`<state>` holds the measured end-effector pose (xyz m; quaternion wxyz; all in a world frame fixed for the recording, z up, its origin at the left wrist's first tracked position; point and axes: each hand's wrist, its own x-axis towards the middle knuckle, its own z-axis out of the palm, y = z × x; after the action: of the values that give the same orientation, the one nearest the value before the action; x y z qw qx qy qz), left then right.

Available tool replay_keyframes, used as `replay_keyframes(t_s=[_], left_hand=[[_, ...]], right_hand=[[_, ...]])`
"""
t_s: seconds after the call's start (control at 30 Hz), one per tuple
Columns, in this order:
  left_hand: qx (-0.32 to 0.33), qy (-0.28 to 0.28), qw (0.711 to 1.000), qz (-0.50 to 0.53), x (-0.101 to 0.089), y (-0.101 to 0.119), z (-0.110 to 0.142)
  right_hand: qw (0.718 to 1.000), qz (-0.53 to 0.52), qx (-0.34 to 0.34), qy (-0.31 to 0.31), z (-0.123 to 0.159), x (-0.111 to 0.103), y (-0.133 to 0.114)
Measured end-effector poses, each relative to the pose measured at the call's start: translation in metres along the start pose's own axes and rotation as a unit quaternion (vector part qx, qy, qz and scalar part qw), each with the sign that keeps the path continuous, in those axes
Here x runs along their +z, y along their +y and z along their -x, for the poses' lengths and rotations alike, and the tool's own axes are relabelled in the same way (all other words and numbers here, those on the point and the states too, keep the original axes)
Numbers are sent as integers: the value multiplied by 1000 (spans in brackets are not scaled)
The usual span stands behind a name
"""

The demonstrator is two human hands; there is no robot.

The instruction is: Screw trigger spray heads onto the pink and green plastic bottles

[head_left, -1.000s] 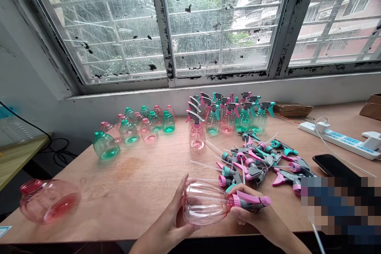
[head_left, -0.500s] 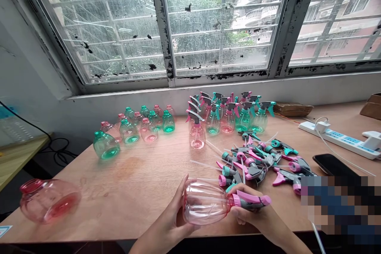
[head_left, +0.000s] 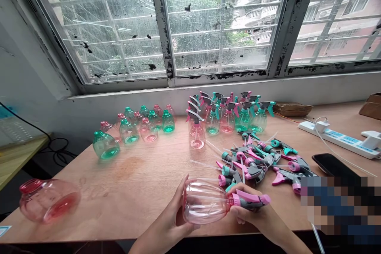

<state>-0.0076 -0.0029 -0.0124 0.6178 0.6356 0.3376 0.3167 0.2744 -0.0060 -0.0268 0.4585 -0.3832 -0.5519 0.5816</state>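
A clear pink spray bottle [head_left: 204, 202] lies sideways in my hands near the table's front edge. My left hand [head_left: 172, 216] cups its base with fingers wrapped round it. My right hand [head_left: 253, 212] grips the pink and grey trigger head [head_left: 248, 200] at the bottle's neck. Just beyond lies a heap of loose trigger heads [head_left: 256, 160], pink and teal, with thin tubes sticking out.
Capped pink and green bottles [head_left: 143, 127] stand at the back left, finished spray bottles [head_left: 229, 115] at the back middle. A pink bottle [head_left: 47, 200] lies at the front left corner. A power strip [head_left: 339, 139] and a black phone [head_left: 333, 164] lie to the right on the wooden table [head_left: 133, 178].
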Motion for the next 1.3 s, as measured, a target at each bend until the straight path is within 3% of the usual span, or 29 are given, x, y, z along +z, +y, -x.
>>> replay_keyframes(t_s=[0.4,0.83,1.0,1.3], left_hand=[[-1,8,1000,-6,2,5,-2],[36,-3,999,-13,-5,-7,0],[35,-8,997,-63,-7,-6,0],[37,23,996,-75,-1,1,2]], right_hand=[[1000,20,11,10,0,1,-1],[1000,6,12,3,0,0,-1],[1000,16,9,11,1,0,-1],[1000,20,7,16,1,0,0]])
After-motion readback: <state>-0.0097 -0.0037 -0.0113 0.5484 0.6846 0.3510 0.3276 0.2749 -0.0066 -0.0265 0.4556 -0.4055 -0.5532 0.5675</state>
